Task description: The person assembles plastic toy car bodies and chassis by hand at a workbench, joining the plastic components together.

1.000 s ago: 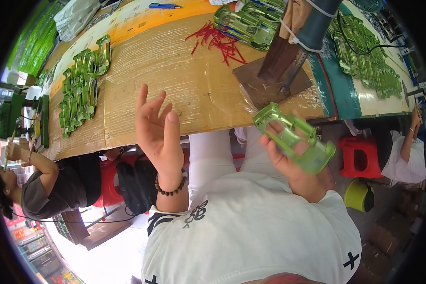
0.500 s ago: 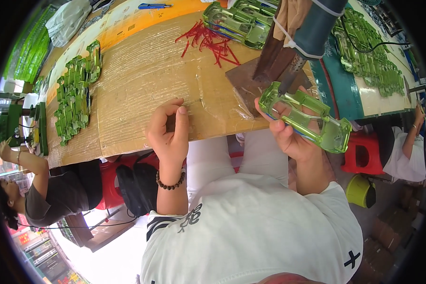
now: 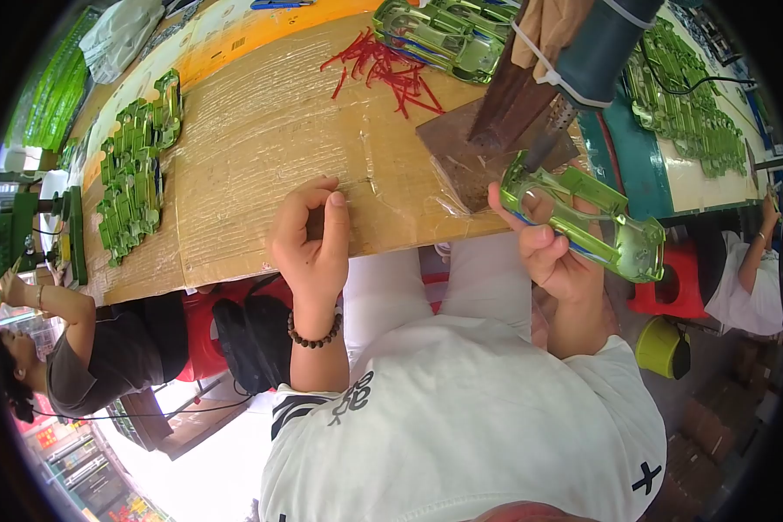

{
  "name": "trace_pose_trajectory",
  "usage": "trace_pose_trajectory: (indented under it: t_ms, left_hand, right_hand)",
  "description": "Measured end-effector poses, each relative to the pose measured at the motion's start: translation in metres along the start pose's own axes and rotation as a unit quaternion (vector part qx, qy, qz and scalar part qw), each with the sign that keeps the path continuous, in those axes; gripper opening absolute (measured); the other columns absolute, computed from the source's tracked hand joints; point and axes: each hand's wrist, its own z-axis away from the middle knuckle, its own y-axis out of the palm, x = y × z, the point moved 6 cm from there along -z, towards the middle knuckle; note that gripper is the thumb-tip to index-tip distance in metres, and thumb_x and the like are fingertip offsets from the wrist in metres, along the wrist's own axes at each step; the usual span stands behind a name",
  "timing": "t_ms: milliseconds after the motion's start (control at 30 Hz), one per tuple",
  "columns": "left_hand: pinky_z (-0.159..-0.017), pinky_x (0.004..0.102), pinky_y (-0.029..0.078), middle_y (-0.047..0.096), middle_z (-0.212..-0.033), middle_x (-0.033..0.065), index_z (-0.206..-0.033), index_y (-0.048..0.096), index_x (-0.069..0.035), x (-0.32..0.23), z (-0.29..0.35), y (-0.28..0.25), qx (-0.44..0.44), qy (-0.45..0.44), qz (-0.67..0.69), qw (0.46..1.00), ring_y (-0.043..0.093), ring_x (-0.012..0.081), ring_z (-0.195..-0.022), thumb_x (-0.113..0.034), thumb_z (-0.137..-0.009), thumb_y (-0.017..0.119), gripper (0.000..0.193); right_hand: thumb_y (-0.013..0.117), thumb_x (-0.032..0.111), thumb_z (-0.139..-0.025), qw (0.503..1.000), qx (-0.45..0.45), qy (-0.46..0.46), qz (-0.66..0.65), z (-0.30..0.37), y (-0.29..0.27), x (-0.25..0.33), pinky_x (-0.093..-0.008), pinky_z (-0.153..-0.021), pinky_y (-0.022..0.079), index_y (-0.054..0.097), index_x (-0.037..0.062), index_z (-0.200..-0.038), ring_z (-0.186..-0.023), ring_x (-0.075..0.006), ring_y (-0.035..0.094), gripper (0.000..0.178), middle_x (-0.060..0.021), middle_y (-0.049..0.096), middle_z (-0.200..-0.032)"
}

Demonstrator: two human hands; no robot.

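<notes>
In my right hand (image 3: 558,259) is a translucent green plastic shell (image 3: 618,235) with a long, cut-out shape and a strip of blue along its side. My fingers wrap around it just past the table edge. A soldering iron (image 3: 574,65) with a dark teal handle is tied to a brown metal post (image 3: 513,78); its tip points down at the shell's upper left end. Whether the tip touches is hard to see. My left hand (image 3: 311,230) rests by the table edge, fingers curled with thumb and fingertips close together, nothing visible in them.
The brown base plate (image 3: 461,143) stands on the cardboard-covered table (image 3: 252,165). Red strips (image 3: 391,74) and more green shells (image 3: 448,39) lie beyond it. Rows of shells (image 3: 135,165) are at left, others (image 3: 687,104) at right. A co-worker (image 3: 104,348) sits left, another (image 3: 748,278) right.
My right hand has moved slightly to the right with the green shell. The iron's tip also appears a little further right in view. My left hand has stayed almost still.
</notes>
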Motion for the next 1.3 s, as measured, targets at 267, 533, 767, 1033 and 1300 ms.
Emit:
trace_pose_trajectory:
  t_ms: [267,533,767,1033,1300]
  left_hand:
    - [-0.057,0.0209,0.042,0.063,-0.084,0.0117,-0.075,0.057,0.002,-0.002,0.0,0.0,-0.005,0.028,0.004,1.0,0.053,0.0106,-0.064,-0.004,-0.079,0.059,0.007]
    - [-0.064,0.0237,0.044,0.063,-0.085,0.0127,-0.076,0.057,0.002,0.002,0.001,0.0,-0.009,0.029,0.011,0.999,0.057,0.0147,-0.071,-0.004,-0.079,0.059,0.008]
    - [-0.063,0.0227,0.044,0.063,-0.085,0.0133,-0.076,0.057,0.003,0.0,0.001,0.002,-0.003,0.022,0.015,1.0,0.056,0.0127,-0.069,-0.004,-0.08,0.058,0.008]
    - [-0.072,0.0195,0.04,0.06,-0.093,0.0098,-0.084,0.056,0.005,0.002,0.004,0.003,0.03,-0.014,0.036,0.999,0.05,0.0082,-0.08,-0.002,-0.086,0.051,0.009]
    - [-0.056,0.0187,0.04,0.062,-0.088,0.0125,-0.08,0.056,0.004,-0.001,0.002,0.002,0.008,0.019,0.035,0.999,0.05,0.0064,-0.064,-0.004,-0.083,0.056,0.009]
  right_hand:
    - [0.037,0.045,-0.089,1.0,0.011,-0.015,0.022,-0.004,-0.002,0.009,-0.0394,-0.082,0.051,0.021,-0.0085,-0.13,-0.101,-0.0424,0.05,0.069,-0.0257,0.035,-0.129]
    - [0.034,0.044,-0.09,0.994,-0.015,-0.057,0.096,-0.002,-0.008,0.023,-0.0436,-0.085,0.049,0.044,-0.0081,-0.116,-0.1,-0.0466,0.051,0.06,-0.0253,0.053,-0.11]
    - [0.035,0.045,-0.089,0.995,-0.028,-0.055,0.083,0.0,0.001,0.023,-0.0441,-0.084,0.049,0.045,-0.0069,-0.115,-0.098,-0.0458,0.052,0.059,-0.0252,0.055,-0.107]
    - [0.041,0.046,-0.087,0.991,-0.053,-0.074,0.101,-0.003,0.003,0.022,-0.0409,-0.077,0.053,0.048,-0.0033,-0.114,-0.09,-0.0421,0.057,0.056,-0.0227,0.055,-0.109]
    - [0.044,0.045,-0.086,0.987,-0.079,-0.078,0.12,0.0,0.001,0.024,-0.0401,-0.073,0.055,0.05,-0.0014,-0.113,-0.087,-0.04,0.059,0.054,-0.0214,0.056,-0.108]
